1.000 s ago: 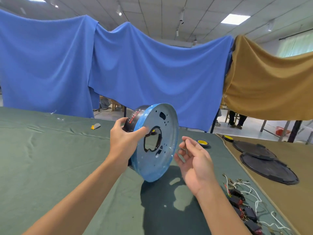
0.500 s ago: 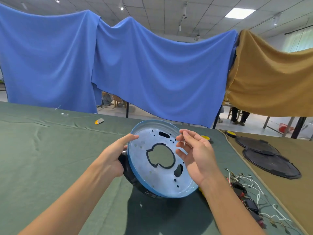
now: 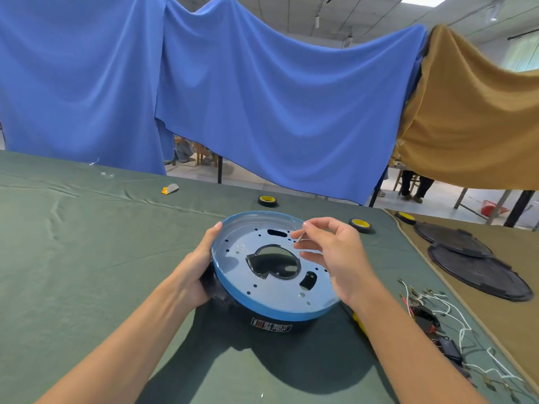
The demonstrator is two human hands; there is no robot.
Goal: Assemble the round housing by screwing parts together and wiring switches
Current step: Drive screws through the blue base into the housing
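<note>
Left hand [image 3: 196, 268] grips the stiff-looking round housing [image 3: 280, 297] by its nine o'clock rim, right hand [image 3: 338, 258] pinching a tiny, easily-dropped screw [image 3: 301, 236] near one o'clock

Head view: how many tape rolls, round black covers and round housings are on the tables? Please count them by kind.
Tape rolls: 3
Round black covers: 2
Round housing: 1
Total: 6
</note>
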